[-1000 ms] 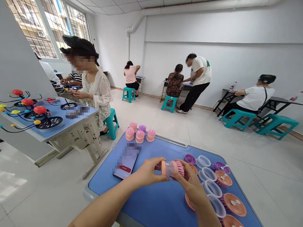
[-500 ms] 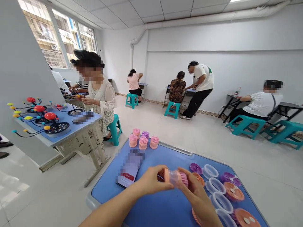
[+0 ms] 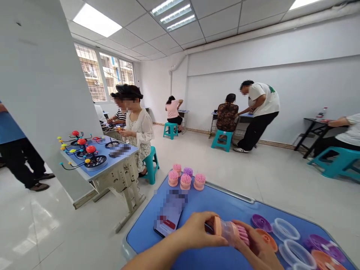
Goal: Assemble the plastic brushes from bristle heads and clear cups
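Between my two hands, above the blue table (image 3: 197, 210), is a brush (image 3: 230, 230) with an orange end, a clear middle and pink bristles. My left hand (image 3: 201, 230) has its thumb and fingers closed round the orange end. Round the bristle side, my right hand (image 3: 257, 243) is wrapped. Right of it lie a purple disc (image 3: 261, 222), an orange disc (image 3: 266, 240) and clear rings (image 3: 286, 229). Several brushes with pink or purple bristles (image 3: 185, 181) stand at the table's far left corner.
A phone (image 3: 168, 217) lies on the table left of my hands. Another table (image 3: 112, 157) at the left holds models with red balls (image 3: 90, 149). A seated person (image 3: 139, 127) is beside it; other people sit or stand along the far wall, near teal stools (image 3: 222, 140).
The view has turned left and tilted up, so the table and hands appear lower and further right. Both hands still hold the brush. A person in blue has come into view at the far left.
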Demonstrator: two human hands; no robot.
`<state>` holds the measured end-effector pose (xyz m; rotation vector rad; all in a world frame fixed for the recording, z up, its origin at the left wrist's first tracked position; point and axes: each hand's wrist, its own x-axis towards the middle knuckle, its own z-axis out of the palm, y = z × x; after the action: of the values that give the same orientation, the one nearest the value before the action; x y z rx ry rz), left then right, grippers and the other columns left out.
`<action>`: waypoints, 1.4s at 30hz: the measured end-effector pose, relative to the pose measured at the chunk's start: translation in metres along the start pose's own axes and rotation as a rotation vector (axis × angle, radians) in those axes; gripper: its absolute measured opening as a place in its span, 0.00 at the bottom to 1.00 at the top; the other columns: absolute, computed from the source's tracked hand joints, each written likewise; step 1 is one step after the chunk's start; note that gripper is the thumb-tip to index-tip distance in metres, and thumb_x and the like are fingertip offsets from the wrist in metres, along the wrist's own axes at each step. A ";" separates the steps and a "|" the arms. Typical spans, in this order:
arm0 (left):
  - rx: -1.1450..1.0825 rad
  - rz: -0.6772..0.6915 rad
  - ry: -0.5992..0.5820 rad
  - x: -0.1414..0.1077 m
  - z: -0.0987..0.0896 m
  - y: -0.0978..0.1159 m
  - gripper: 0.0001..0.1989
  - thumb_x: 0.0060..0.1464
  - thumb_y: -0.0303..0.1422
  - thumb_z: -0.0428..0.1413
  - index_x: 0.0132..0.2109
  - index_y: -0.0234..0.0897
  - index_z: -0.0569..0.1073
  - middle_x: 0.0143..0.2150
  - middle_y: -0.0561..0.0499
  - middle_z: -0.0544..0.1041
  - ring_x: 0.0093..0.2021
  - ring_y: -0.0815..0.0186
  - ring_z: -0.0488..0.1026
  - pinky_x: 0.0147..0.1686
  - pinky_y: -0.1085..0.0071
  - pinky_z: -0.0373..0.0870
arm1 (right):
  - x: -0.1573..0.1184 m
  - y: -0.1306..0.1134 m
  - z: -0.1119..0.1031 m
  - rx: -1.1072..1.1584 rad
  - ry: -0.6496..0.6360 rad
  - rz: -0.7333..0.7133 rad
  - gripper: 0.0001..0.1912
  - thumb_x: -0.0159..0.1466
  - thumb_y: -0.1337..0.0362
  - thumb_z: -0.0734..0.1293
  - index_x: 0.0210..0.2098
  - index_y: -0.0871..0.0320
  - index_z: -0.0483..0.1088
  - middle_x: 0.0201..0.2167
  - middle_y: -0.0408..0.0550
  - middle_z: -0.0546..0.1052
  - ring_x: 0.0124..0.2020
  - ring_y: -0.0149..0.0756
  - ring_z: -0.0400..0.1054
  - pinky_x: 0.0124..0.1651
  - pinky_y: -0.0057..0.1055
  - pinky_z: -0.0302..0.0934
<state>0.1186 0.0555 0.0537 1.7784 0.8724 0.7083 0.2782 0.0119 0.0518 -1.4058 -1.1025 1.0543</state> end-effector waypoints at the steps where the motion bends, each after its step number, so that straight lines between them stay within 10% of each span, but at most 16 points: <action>1: 0.007 0.039 0.009 0.000 0.000 0.001 0.19 0.39 0.34 0.60 0.41 0.34 0.70 0.32 0.53 0.72 0.33 0.67 0.69 0.34 0.74 0.67 | 0.000 0.000 -0.001 -0.002 -0.024 0.009 0.22 0.47 0.49 0.67 0.36 0.57 0.68 0.33 0.49 0.76 0.37 0.45 0.70 0.39 0.36 0.65; 10: -0.133 -0.039 -0.079 0.010 -0.001 -0.004 0.18 0.46 0.36 0.56 0.45 0.32 0.67 0.34 0.51 0.73 0.33 0.68 0.70 0.34 0.72 0.68 | 0.000 0.004 -0.006 0.125 -0.097 -0.088 0.29 0.52 0.58 0.67 0.51 0.53 0.58 0.51 0.50 0.65 0.47 0.38 0.63 0.48 0.34 0.60; 14: -0.111 0.010 -0.163 0.012 -0.002 -0.007 0.19 0.47 0.37 0.55 0.46 0.34 0.66 0.36 0.51 0.73 0.35 0.66 0.70 0.35 0.71 0.68 | 0.000 0.002 -0.008 0.054 -0.153 -0.144 0.20 0.53 0.58 0.67 0.44 0.55 0.65 0.37 0.46 0.70 0.36 0.34 0.65 0.39 0.30 0.62; 18: 0.210 0.196 0.005 0.010 0.002 -0.012 0.26 0.42 0.34 0.59 0.50 0.38 0.65 0.48 0.46 0.71 0.47 0.59 0.67 0.48 0.61 0.63 | 0.004 0.006 -0.005 0.090 -0.069 -0.039 0.18 0.55 0.52 0.63 0.39 0.57 0.65 0.25 0.41 0.67 0.25 0.30 0.63 0.28 0.28 0.62; 27: 0.112 0.024 -0.020 0.011 -0.002 -0.001 0.22 0.46 0.35 0.56 0.49 0.35 0.65 0.41 0.48 0.74 0.39 0.63 0.72 0.41 0.66 0.71 | -0.001 0.000 -0.006 0.130 -0.104 -0.066 0.26 0.52 0.57 0.67 0.49 0.53 0.60 0.43 0.46 0.68 0.42 0.34 0.64 0.44 0.31 0.60; 37: 0.437 0.348 0.054 0.012 0.002 -0.019 0.23 0.45 0.33 0.57 0.50 0.40 0.64 0.49 0.46 0.71 0.49 0.60 0.67 0.50 0.62 0.63 | 0.006 0.009 -0.007 0.080 -0.047 -0.018 0.21 0.53 0.53 0.65 0.43 0.57 0.65 0.30 0.43 0.69 0.30 0.31 0.64 0.34 0.29 0.60; 42: 0.282 0.105 0.044 0.011 -0.002 -0.003 0.20 0.45 0.35 0.55 0.48 0.37 0.65 0.43 0.48 0.74 0.41 0.62 0.71 0.42 0.66 0.69 | 0.002 0.003 -0.005 0.198 -0.109 -0.025 0.25 0.53 0.56 0.66 0.49 0.55 0.60 0.38 0.45 0.69 0.38 0.32 0.64 0.42 0.30 0.60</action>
<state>0.1229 0.0662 0.0520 2.0781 0.9511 0.7219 0.2842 0.0128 0.0493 -1.1865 -1.0592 1.1995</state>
